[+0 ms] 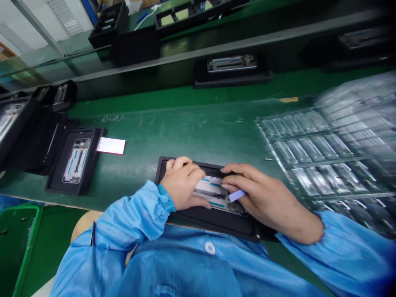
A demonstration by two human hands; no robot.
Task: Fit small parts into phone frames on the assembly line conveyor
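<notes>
A green-matted workbench (pixel 192 128) runs beneath a raised shelf rail (pixel 216 47).

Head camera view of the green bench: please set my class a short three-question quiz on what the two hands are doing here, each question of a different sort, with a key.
1. True or false: the left hand rests on the black tray that holds the phone frame.
2. What does the right hand pinch? A) a pale lilac tool B) a screwdriver C) a white card
3. Fill in: to the right of the hands lie clear plastic ____.

Key
1. True.
2. A: the pale lilac tool, its tip on the phone frame.
3. trays.
</notes>
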